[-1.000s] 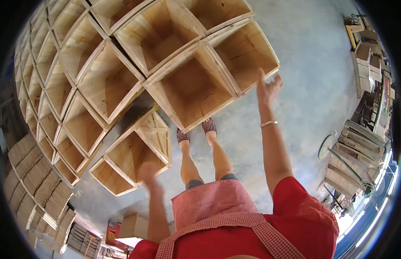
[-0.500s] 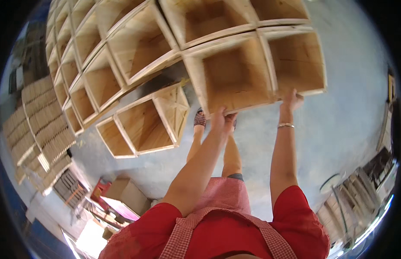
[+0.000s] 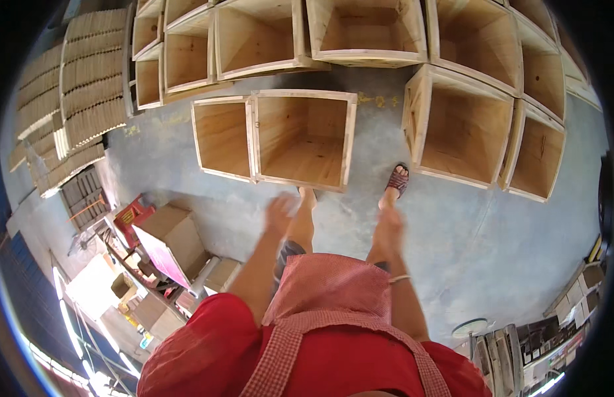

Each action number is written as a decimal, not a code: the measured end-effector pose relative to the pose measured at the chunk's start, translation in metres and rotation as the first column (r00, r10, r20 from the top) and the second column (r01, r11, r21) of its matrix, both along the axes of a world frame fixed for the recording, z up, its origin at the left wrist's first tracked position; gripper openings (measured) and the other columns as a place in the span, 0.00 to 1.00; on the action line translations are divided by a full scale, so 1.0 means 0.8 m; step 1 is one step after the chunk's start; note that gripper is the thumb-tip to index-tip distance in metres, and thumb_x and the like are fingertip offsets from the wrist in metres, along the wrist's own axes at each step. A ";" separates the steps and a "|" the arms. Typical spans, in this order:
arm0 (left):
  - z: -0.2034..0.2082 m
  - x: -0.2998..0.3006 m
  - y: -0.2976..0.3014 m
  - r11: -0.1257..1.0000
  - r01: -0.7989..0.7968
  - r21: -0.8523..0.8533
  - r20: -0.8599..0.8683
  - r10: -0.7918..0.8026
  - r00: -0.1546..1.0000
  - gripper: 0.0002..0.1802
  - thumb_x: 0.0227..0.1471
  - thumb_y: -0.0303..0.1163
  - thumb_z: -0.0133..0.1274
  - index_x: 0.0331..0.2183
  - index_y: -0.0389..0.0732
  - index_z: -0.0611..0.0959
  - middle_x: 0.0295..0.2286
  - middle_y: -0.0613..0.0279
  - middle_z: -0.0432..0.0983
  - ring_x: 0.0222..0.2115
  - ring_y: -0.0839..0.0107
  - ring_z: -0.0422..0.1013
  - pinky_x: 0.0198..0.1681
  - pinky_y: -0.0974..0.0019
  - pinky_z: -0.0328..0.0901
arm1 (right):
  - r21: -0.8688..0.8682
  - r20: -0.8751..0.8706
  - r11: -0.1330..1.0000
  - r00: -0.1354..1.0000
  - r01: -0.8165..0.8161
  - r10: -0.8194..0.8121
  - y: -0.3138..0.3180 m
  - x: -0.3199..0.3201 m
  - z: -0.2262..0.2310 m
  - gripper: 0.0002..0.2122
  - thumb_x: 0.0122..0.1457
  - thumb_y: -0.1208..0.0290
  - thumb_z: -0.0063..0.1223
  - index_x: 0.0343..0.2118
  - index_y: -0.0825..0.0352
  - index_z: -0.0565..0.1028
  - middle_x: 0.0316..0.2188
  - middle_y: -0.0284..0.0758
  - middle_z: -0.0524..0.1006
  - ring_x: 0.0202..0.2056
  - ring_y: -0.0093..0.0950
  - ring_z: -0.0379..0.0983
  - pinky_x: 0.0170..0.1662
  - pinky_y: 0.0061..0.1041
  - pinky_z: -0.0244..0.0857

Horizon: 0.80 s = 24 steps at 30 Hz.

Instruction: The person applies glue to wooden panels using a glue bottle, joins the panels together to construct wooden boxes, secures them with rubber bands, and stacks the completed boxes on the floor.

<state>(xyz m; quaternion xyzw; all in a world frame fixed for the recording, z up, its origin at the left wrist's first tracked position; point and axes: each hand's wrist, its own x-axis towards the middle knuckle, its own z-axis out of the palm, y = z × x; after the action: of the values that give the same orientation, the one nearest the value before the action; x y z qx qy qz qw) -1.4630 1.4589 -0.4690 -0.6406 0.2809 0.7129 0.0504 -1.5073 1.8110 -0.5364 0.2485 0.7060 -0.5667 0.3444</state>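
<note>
My left hand [image 3: 280,215] is in the air just below an open wooden box [image 3: 300,183]. It looks empty, with fingers loosely apart though blurred, and does not touch the box. My right hand [image 3: 389,228] hangs in front of my right leg; motion smears its fingers, and no held thing shows. The nearer box has a narrower wooden compartment [image 3: 221,174] against its left side. To the right, another open wooden box [image 3: 460,176] stands against the stacked row, with a narrower wooden box [image 3: 526,191] beside it. A bracelet [image 3: 399,278] circles my right wrist.
Rows of open wooden boxes [image 3: 370,56] run along the far side. Piled corrugated wooden pieces [image 3: 94,73] stand at the far left. Cartons [image 3: 168,231] and clutter lie at the lower left, planks [image 3: 499,357] at the lower right. Grey floor [image 3: 452,264] spreads around my feet.
Both hands have come off the front edge of the right-hand boxes and drawn back toward me. My view has turned right, and those boxes now stand at the right beside my foot.
</note>
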 end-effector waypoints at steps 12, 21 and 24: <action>-0.077 -0.018 -0.255 0.989 -0.118 0.092 -0.052 0.123 0.991 0.19 0.54 0.23 0.51 0.49 0.34 0.72 0.46 0.53 0.74 0.47 0.55 0.71 0.53 0.48 0.69 | 0.059 -0.091 0.594 0.597 0.802 -0.797 -0.370 -0.061 0.041 0.15 0.55 0.73 0.56 0.16 0.63 0.63 0.17 0.27 0.65 0.19 0.19 0.63 0.22 0.27 0.70; -0.083 -0.064 -0.153 0.953 -0.287 0.097 -0.130 0.298 0.946 0.12 0.50 0.21 0.54 0.40 0.35 0.76 0.38 0.53 0.76 0.40 0.57 0.74 0.44 0.52 0.72 | 0.105 -0.107 0.592 0.601 0.799 -0.792 -0.264 -0.115 0.020 0.11 0.50 0.74 0.57 0.30 0.67 0.64 0.24 0.31 0.66 0.22 0.22 0.63 0.22 0.23 0.65; -0.080 -0.091 -0.130 0.936 -0.346 0.071 -0.101 0.352 0.931 0.14 0.48 0.20 0.55 0.40 0.34 0.76 0.36 0.54 0.75 0.39 0.57 0.73 0.42 0.51 0.72 | 0.024 -0.199 0.645 0.636 0.764 -0.746 -0.246 -0.147 0.017 0.18 0.50 0.76 0.55 0.13 0.62 0.57 0.15 0.26 0.58 0.19 0.20 0.56 0.25 0.29 0.68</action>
<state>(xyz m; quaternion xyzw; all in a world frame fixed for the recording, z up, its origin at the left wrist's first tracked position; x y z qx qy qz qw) -1.5359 1.3551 -0.5333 -0.6377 0.1465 0.7524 -0.0762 -1.6247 1.6138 -0.5224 0.4890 0.5931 -0.6396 0.0003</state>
